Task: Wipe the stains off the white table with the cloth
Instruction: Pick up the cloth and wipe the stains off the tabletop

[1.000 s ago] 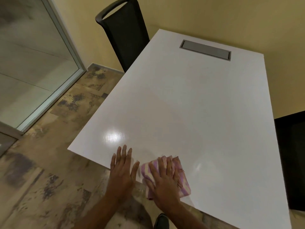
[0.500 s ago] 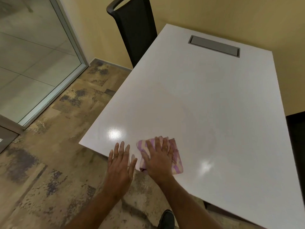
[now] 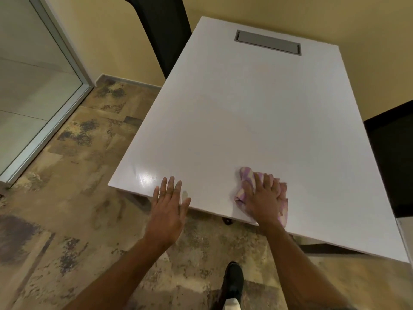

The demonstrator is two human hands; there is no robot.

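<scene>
Purple-and-cream checked cloth (image 3: 245,178) lies bunched on the white table (image 3: 257,121), close to the near edge and toward the right half of that edge. The right hand (image 3: 262,198) lies flat on top of it, palm down, fingers extended and held close together, pressing the fabric against the tabletop. Most of the cloth is hidden beneath this hand; it shows beyond the fingertips at the far left, along the thumb side at the left, and as a pink-toned fringe past the little-finger side at the right, reaching almost to the table's edge.

Well apart from it, further left along the same edge, the left hand (image 3: 168,208) is open with its 4 fingers spread and thumb out to the side. Its fingertips overlap the edge of the table while the palm hangs over the floor; whether the fingers actually touch the surface cannot be told. It holds nothing.

At the far end of the tabletop sits a grey rectangular hatch (image 3: 268,42), set flush in the surface. Bright glare marks the near left corner. 1 black chair (image 3: 165,34) stands against the far left side of the table, and another dark chair (image 3: 393,162) shows at the right. Below, on the mottled brown floor (image 3: 73,198), a black shoe (image 3: 233,280) is visible between the forearms.
</scene>
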